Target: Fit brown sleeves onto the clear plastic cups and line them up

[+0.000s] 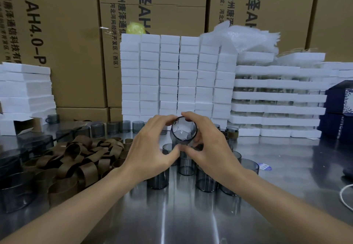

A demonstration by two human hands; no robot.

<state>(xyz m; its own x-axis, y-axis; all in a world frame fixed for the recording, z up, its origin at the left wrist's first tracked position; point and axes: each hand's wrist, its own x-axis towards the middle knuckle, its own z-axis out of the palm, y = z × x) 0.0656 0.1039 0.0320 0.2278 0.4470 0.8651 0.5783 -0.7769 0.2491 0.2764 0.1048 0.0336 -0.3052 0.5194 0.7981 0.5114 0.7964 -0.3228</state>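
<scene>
Both hands hold one clear cup: the left hand and the right hand curl their fingers round its wall, and the thumbs meet under it. The cup is lifted above the steel table, tilted with its open mouth toward the person. Just below it stand more clear cups. A heap of brown sleeves lies to the left.

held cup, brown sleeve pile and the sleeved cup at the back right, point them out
held cup [183, 132]: head view, clear wall inside its rim
brown sleeve pile [80, 162]: head view, a sleeve mid-pile
sleeved cup [233, 135]: head view, its brown band
</scene>
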